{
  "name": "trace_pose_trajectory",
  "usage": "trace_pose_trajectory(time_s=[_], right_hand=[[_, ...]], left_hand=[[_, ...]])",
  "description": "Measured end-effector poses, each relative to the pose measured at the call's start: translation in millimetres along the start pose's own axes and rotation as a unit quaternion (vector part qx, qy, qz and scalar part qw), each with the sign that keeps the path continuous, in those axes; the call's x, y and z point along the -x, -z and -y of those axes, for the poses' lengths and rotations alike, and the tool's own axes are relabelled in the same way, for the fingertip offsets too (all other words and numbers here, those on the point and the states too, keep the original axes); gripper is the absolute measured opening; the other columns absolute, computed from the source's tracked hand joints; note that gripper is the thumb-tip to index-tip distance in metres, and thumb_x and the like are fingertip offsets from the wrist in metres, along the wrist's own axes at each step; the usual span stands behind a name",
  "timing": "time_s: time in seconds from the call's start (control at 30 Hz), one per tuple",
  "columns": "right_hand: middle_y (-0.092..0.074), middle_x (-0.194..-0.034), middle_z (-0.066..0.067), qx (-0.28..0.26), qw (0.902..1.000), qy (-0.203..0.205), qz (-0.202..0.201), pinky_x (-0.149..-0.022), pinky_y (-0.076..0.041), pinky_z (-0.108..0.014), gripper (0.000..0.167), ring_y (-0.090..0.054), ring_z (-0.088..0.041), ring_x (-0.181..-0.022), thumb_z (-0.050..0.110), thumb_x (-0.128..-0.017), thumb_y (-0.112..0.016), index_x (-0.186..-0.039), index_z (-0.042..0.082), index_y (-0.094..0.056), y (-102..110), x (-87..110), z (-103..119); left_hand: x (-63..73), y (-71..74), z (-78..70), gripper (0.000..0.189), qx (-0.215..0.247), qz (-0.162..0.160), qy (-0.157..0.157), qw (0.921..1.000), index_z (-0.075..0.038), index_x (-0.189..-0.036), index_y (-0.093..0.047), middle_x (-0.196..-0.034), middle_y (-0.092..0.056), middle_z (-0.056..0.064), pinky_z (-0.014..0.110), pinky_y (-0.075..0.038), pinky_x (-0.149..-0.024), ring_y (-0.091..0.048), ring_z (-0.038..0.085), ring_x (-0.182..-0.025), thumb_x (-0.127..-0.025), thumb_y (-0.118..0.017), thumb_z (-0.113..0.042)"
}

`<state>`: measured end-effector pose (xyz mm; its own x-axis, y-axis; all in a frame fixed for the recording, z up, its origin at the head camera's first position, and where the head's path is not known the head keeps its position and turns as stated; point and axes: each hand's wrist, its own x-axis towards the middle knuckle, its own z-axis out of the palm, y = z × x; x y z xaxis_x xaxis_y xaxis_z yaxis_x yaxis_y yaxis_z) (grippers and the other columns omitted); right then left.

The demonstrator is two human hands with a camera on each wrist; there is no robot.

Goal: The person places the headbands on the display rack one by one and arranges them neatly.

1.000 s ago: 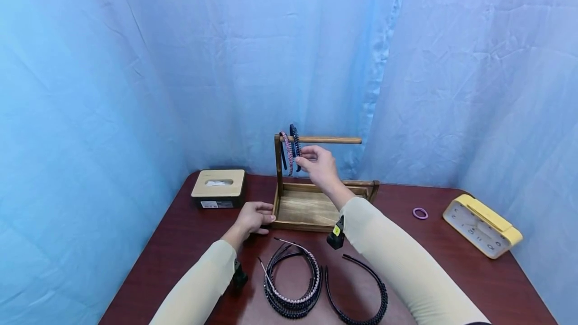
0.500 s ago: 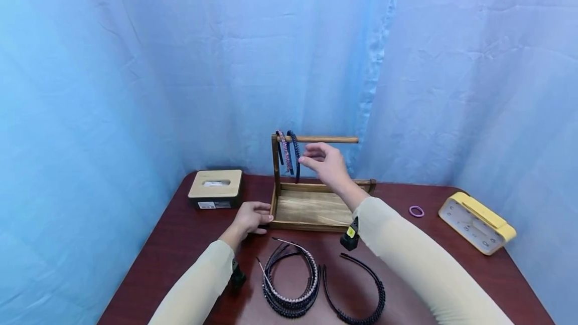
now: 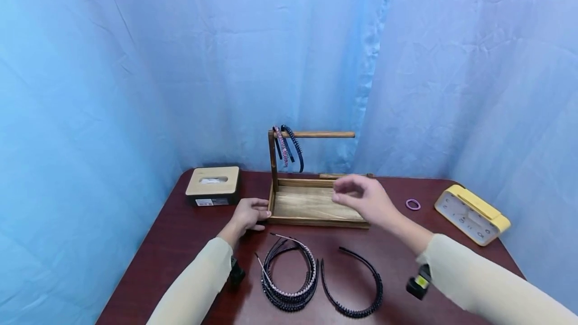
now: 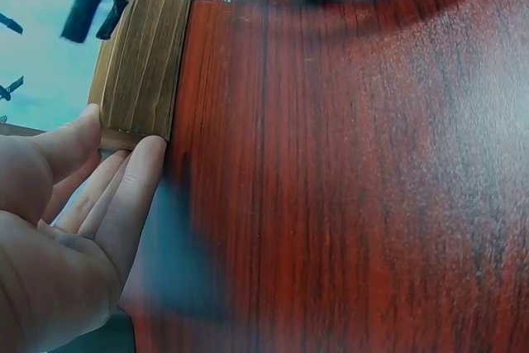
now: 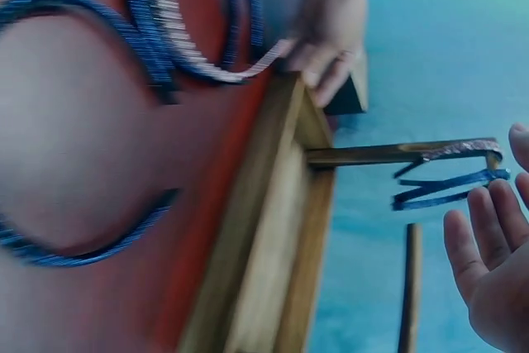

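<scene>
Pinches wooden stand (image 3: 307,202) at near left corner with left hand (image 3: 247,213), likely to steady it. Holds nothing in right hand (image 3: 371,202), narrow-gapped, seen over stand's right end. Has pink headband (image 3: 282,147) and dark headband (image 3: 296,144) on stand's bar (image 3: 329,135), postward, probably safer from slipping off; headband pile (image 3: 289,306) in front of stand. Shows two-sided pinch most plainly from left wrist.

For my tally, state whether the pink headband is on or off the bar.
On: the pink headband hangs over the wooden bar next to the post.
</scene>
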<state>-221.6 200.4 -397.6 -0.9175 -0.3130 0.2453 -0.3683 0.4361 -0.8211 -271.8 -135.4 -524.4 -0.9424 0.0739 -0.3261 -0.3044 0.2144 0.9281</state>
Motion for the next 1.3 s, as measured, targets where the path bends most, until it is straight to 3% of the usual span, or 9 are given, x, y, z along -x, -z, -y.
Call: trace_pose_trajectory(time_s=[0.37,0.67,0.83,1.07,1.2,1.3], right_hand=[[-0.074,-0.104,0.008,0.056,0.9969,0.025,0.049,-0.079,-0.061,-0.029,0.026,-0.073,-0.012,-0.091,0.023,-0.088,-0.084,-0.112,0.023,-0.073,20,98.6,-42],[-0.075,-0.104,-0.003,0.015,0.9934,-0.027,0.111,-0.075,-0.062,-0.028,0.023,-0.075,-0.015,-0.092,0.021,-0.091,-0.08,-0.111,0.014,-0.072,24,149.7,-76],[-0.074,-0.107,-0.008,0.005,0.9914,-0.027,0.128,-0.074,-0.062,-0.028,0.029,-0.074,-0.014,-0.095,0.019,-0.089,-0.082,-0.113,0.007,-0.071,19,167.8,-96],[-0.07,-0.113,-0.008,0.028,0.9911,0.074,0.107,-0.07,-0.062,-0.031,0.035,-0.07,-0.011,-0.098,0.014,-0.085,-0.084,-0.116,0.01,-0.07,4,175.0,-109],[-0.07,-0.116,-0.005,0.053,0.9909,0.079,0.095,-0.068,-0.06,-0.028,0.038,-0.068,-0.01,-0.097,0.015,-0.083,-0.087,-0.118,0.013,-0.071,-1,174.7,-112],[-0.071,-0.117,0.001,0.091,0.9887,0.076,0.092,-0.077,-0.058,-0.024,0.04,-0.067,-0.008,-0.102,0.02,-0.081,-0.088,-0.118,0.019,-0.072,-2,173.0,-114]], left_hand=[[0.8,-0.6,0.5,0.042,-0.01,-0.006,-0.006,0.9999,-0.003,-0.137,-0.064,-0.13,-0.068,0.023,0.046,-0.064,-0.077,-0.072,0.03,-0.109,-0.095,-0.072,-0.002],[-0.5,-0.7,1.5,0.043,-0.011,-0.004,-0.008,0.9999,-0.001,-0.137,-0.064,-0.13,-0.068,0.024,0.044,-0.064,-0.073,-0.072,0.029,-0.108,-0.095,-0.072,-0.001],[-1.2,-1.4,2.3,0.042,-0.01,-0.006,-0.006,0.9999,-0.002,-0.137,-0.064,-0.129,-0.068,0.024,0.044,-0.064,-0.072,-0.072,0.029,-0.108,-0.095,-0.071,-0.001],[-1.2,-0.6,3.4,0.043,-0.009,-0.006,-0.006,0.9999,-0.002,-0.138,-0.063,-0.13,-0.067,0.024,0.045,-0.064,-0.073,-0.071,0.03,-0.111,-0.095,-0.071,-0.002],[-1.3,-1.1,3.8,0.043,-0.003,-0.002,-0.005,1.0,-0.002,-0.137,-0.064,-0.13,-0.067,0.024,0.045,-0.064,-0.073,-0.071,0.03,-0.111,-0.095,-0.072,-0.002],[-1.7,-1.4,3.9,0.043,-0.001,0.0,-0.005,1.0,-0.003,-0.137,-0.064,-0.13,-0.068,0.024,0.046,-0.064,-0.074,-0.071,0.03,-0.111,-0.095,-0.072,-0.002]])
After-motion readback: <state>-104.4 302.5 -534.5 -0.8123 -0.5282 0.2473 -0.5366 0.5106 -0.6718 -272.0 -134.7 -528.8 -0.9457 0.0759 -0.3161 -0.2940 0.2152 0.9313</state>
